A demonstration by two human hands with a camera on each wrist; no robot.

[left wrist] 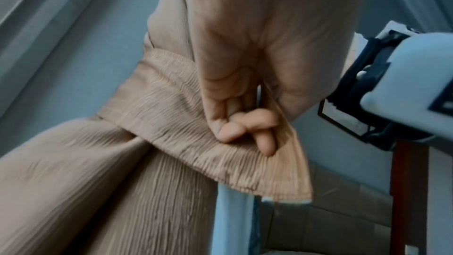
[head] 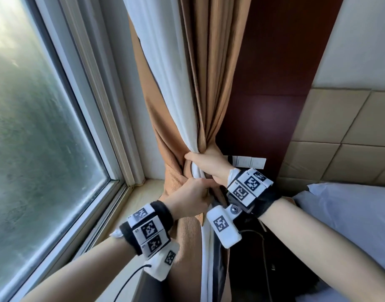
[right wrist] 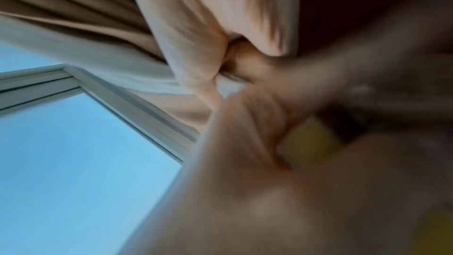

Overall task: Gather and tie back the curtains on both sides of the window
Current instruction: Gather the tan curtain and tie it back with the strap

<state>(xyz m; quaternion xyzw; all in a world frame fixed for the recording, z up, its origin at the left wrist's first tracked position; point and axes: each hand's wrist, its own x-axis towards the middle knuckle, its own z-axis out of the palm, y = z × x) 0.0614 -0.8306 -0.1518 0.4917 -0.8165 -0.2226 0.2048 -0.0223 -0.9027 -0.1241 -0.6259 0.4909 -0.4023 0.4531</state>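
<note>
Currently the curtain (head: 187, 88) hangs vertically beside the window (head: 34, 118); right hand (head: 206, 164) clenches its gathered waist; left hand (head: 191, 199), directly below, pinches the tieback band (left wrist: 171, 115), which wraps crosswise, nearest for fastening.

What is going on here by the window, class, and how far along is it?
A person is tying back the tan curtain and its white liner to the right of the window. The right hand grips the gathered bundle at its waist. The left hand, just below, pinches the end of the ribbed tie-back band that wraps the bundle. The band's end hangs loose, so it seems not yet fastened.
</note>
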